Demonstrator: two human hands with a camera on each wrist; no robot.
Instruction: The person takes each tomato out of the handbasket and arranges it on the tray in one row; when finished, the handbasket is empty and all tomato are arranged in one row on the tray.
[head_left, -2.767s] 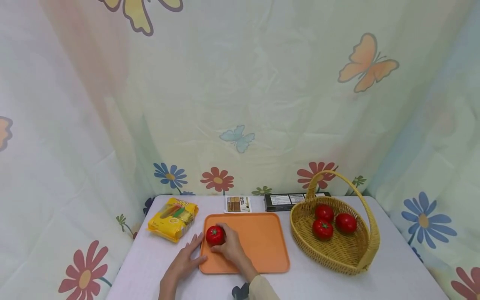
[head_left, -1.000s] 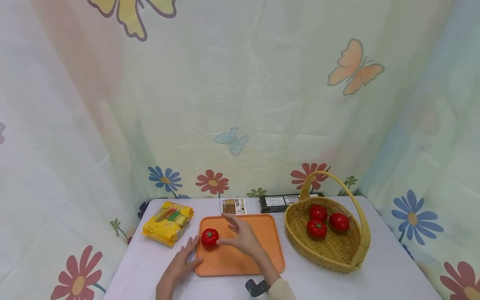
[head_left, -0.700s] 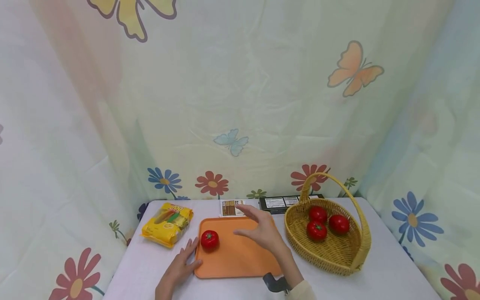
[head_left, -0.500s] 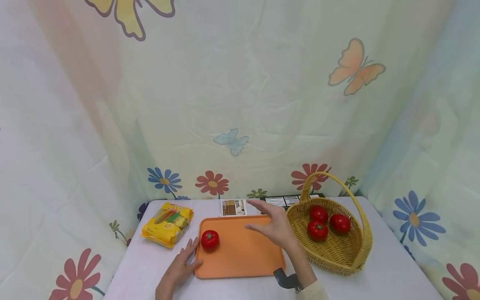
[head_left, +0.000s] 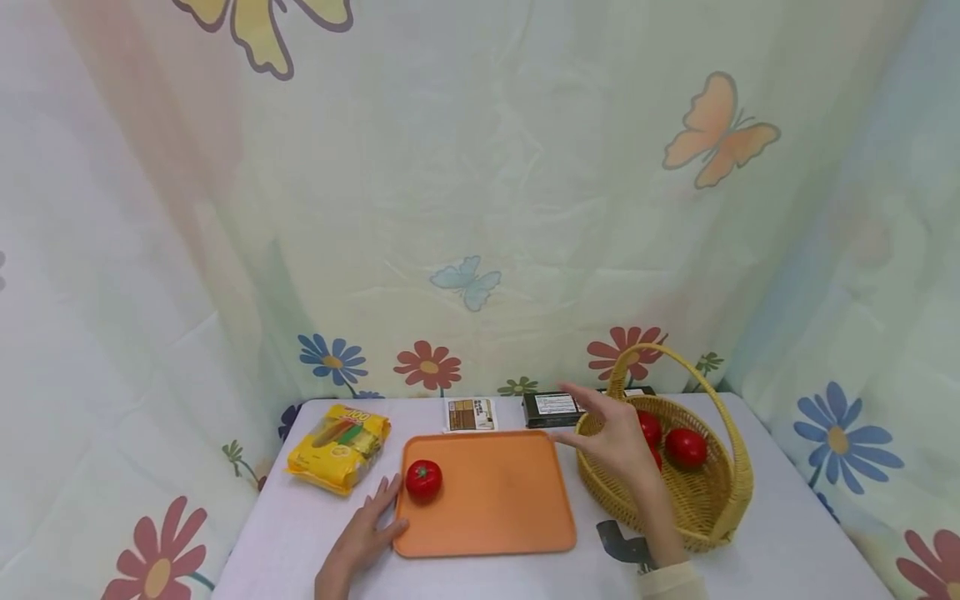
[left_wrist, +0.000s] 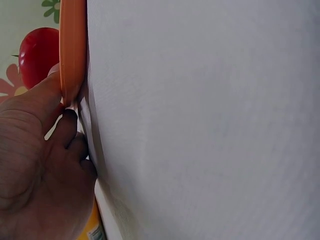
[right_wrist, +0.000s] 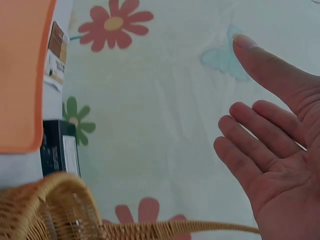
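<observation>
My left hand [head_left: 362, 533] lies at the left edge of the orange tray [head_left: 502, 517], thumb and fingers spread along it. In the left wrist view the thumb [left_wrist: 42, 97] lies at the tray rim [left_wrist: 73, 45], with the other fingers loosely bent beside it. A glossy red tomato [head_left: 423, 481] with a green stem sits on the tray's left side. My right hand [head_left: 617, 437], fingers and thumb apart with nothing between them, hovers over the left side of the wicker basket [head_left: 630, 512]. It partly hides the tomatoes inside; one tomato [head_left: 686, 448] shows whole.
A yellow food packet [head_left: 339, 450] lies left of the tray. Behind the tray are a small white-and-brown packet [head_left: 471, 414] and a black box [head_left: 551, 408]. The basket's tall handle [head_left: 738, 433] arches over it. A flowered curtain [head_left: 480, 208] encloses the white table.
My right hand has let go of the tomato on the tray and moved right, across the tray to the basket. My left hand has stayed at the tray's left edge.
</observation>
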